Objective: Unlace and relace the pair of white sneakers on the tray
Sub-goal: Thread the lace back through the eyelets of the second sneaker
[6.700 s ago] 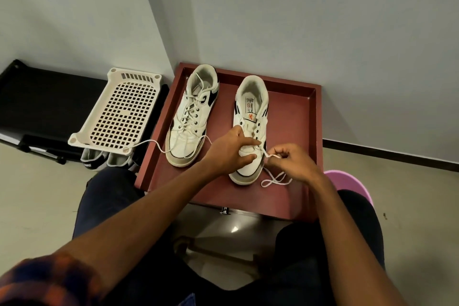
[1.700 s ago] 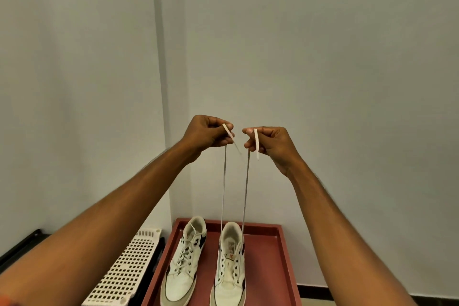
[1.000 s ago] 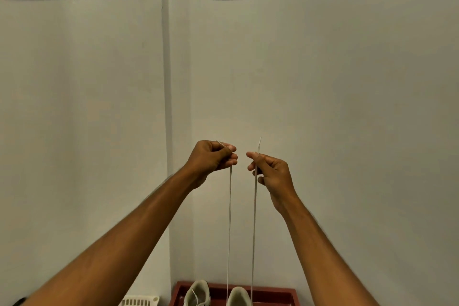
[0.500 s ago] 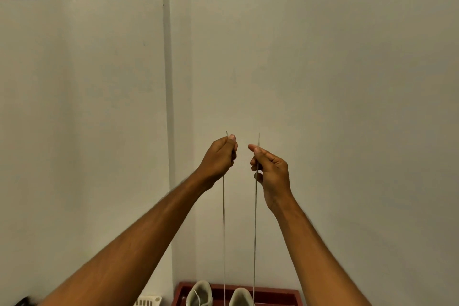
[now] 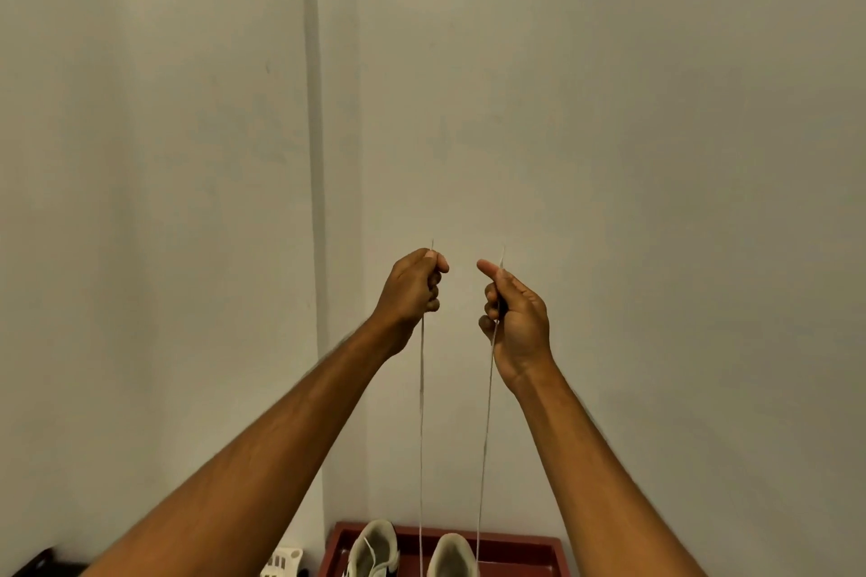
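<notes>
White sneakers (image 5: pixel 375 548) stand on the red tray (image 5: pixel 529 553) at the bottom centre of the frame, only their far ends showing. Hazard noted: the lace (image 5: pixel 421 412) runs taut from the shoe further right in the frame up to both hands. An uneven pull would likely leave unequal ends, and a hard one could tip that shoe. Both arms reach up to mid-frame. The left hand (image 5: pixel 412 290) and right hand (image 5: pixel 515 314) each have fingers curled, pinching one strand near its tip.
</notes>
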### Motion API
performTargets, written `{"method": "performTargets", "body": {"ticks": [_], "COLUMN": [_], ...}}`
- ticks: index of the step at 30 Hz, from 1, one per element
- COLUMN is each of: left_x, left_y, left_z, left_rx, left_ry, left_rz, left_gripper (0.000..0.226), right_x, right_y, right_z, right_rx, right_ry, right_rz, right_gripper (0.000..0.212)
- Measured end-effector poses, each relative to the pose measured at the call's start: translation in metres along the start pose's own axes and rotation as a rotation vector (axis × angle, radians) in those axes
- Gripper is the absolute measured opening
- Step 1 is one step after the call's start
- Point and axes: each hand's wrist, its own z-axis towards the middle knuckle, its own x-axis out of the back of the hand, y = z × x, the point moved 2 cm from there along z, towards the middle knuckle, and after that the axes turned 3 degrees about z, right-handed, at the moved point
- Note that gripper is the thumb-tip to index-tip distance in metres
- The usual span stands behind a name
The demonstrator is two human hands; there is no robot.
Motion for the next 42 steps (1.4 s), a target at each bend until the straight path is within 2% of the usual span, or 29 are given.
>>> {"method": "performTargets", "body": {"ticks": [4,7,11,17,28,42], "left_x": [0.000,0.000,-0.001,0.000,-0.011,-0.018], "left_y": [0.004,0.007,0.009,0.011,0.012,0.011], "left_z": [0.001,0.000,-0.002,-0.003,-0.010,-0.017], "left_rx": [0.002,0.020,0.029,0.094,0.066,0.051], "left_ry": [-0.011,0.056,0.064,0.117,0.116,0.121], "left_rz": [0.055,-0.018,-0.060,-0.173,-0.210,-0.281], "left_gripper": [0.033,0.024,0.022,0.021,0.022,0.021], "right_x": [-0.006,-0.008,-0.009,-0.012,-0.023,-0.030], "right_y": [0.000,-0.002,-0.005,-0.007,-0.009,-0.002], "right_z": [-0.003,-0.005,-0.005,-0.002,0.001,-0.003], "right_rx": [0.020,0.041,0.027,0.068,0.185,0.126], "right_ry": [-0.001,0.034,0.069,0.028,-0.016,0.030], "right_rz": [-0.026,-0.016,0.039,-0.048,-0.215,-0.082], "right_gripper": [0.025,0.018,0.017,0.021,0.017,0.018]}}
